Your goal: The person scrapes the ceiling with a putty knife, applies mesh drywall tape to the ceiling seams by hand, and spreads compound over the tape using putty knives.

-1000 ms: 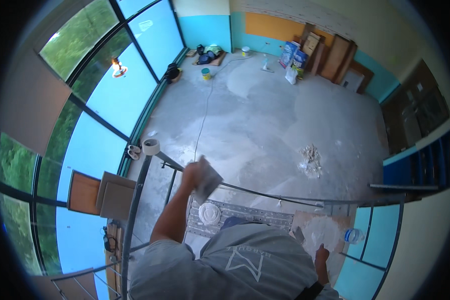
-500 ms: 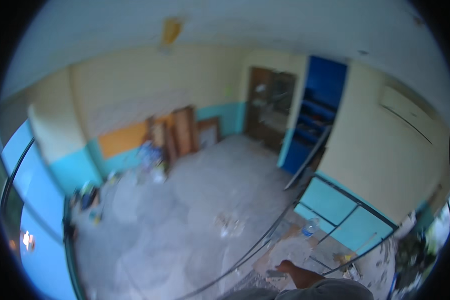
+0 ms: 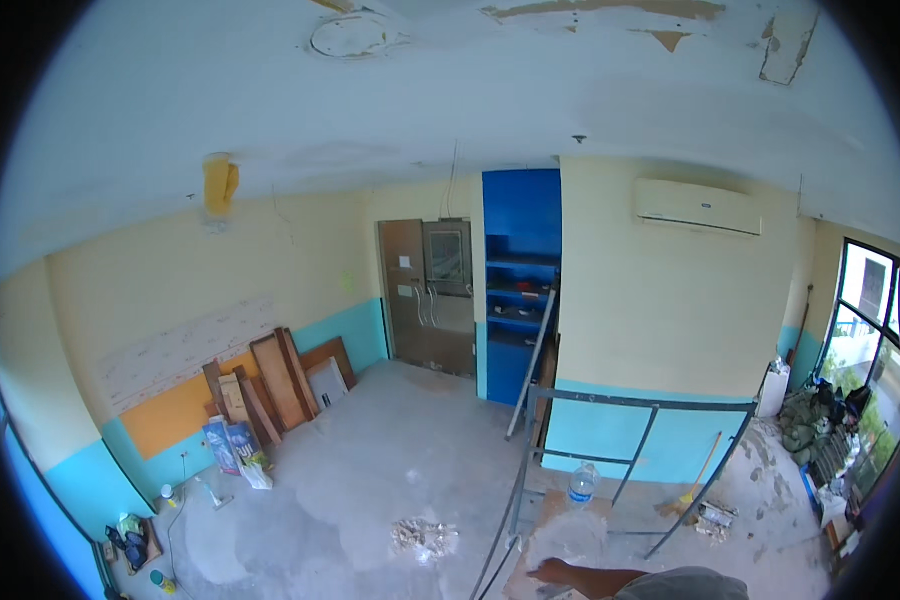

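Low in the view, my right hand (image 3: pixel 550 572) reaches over a dusty board (image 3: pixel 545 520) smeared with pale compound, inside a dark metal scaffold frame (image 3: pixel 643 400). Its fingers are curled; whatever they hold is hidden at the lower edge. A clear plastic bottle with blue tint (image 3: pixel 582 485) stands on the board beyond the hand. My grey sleeve (image 3: pixel 690 585) shows at the bottom right. My left hand is out of view.
A ladder-like metal piece (image 3: pixel 532 365) leans by blue shelves (image 3: pixel 520 210). Wooden panels (image 3: pixel 280 385) and bags (image 3: pixel 225 445) rest along the left wall. A rubble pile (image 3: pixel 425 537) lies on the floor; piled items (image 3: pixel 820 430) sit by the right window. The patched ceiling (image 3: pixel 390 90) is above.
The view has swung up and right from the floor and window to the ceiling and far wall. My left hand, which held a flat grey tool a second ago, has left the view.
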The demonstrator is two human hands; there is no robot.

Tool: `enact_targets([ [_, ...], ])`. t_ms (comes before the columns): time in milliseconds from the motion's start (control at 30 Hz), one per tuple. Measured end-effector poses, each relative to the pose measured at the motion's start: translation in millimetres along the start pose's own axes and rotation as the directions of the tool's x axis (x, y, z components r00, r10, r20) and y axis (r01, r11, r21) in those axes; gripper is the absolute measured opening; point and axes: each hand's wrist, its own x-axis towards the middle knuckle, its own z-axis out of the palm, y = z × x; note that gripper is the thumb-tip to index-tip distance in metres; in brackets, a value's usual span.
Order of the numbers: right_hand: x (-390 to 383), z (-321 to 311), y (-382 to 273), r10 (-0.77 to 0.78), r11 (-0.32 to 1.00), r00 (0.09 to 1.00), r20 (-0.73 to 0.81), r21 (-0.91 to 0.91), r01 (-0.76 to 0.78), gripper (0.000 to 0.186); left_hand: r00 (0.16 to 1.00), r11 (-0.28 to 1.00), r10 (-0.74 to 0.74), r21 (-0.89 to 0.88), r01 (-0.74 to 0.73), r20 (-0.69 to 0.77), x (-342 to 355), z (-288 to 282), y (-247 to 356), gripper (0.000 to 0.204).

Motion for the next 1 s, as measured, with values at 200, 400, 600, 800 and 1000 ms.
enact_targets([
  [200, -75, -248, -193, -0.283, 0.890, 0.913, -0.293, 0.274, 0.364, 0.041, 0.603, 0.526, 0.763, 0.317, -0.789, 0.234, 83, 110, 65, 0.027],
  [400, -180, -389, -235, -0.171, 0.393, 0.806, -0.567, 0.711, 0.583, 0.094, 0.482, 0.630, 0.773, -0.409, -0.660, 0.412, 4, 178, 330, 0.033],
  [600, -238, -416, -185, -0.081, 0.608, 0.751, -0.655, 0.564, 0.559, 0.089, 0.210, 0.480, 0.838, -0.499, -0.721, 0.503, -47, 214, 411, 0.040],
  [800, -237, -406, -99, 0.092, 0.401, 0.741, -0.665, 0.706, 0.584, 0.075, 0.053, 0.441, 0.775, -0.479, -0.759, 0.630, -84, 248, 480, 0.036],
  [1000, -249, -417, -50, 0.184, -0.246, 0.845, -0.503, 0.809, 0.535, 0.048, -0.139, 0.339, 0.789, -0.613, -0.714, 0.598, -88, 292, 523, 0.038],
])
